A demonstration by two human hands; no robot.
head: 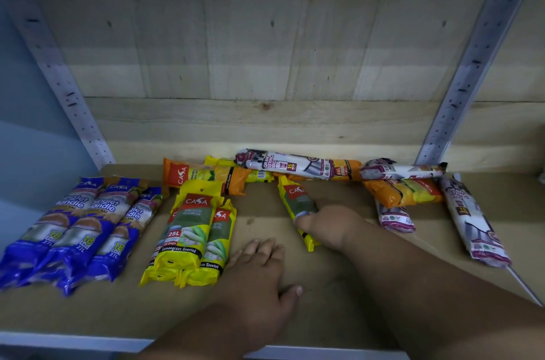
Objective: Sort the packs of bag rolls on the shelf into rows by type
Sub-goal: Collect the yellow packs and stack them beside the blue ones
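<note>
yellow pack [296, 206]: glossy plastic, flattened roll, mid-shelf, slanted | right hand [330, 224]: curled over its middle, seemingly gripping | left hand [259, 268]: flat, fingers straight on brown board shelf [88, 312] | blue packs [76, 230]: row at left | yellow pair [191, 238]: beside them

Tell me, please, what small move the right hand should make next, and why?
Probably slide the yellow pack in the right hand's grip leftward beside the two yellow packs, since it matches them and lies apart, while the left hand rests flat on the shelf.
</note>
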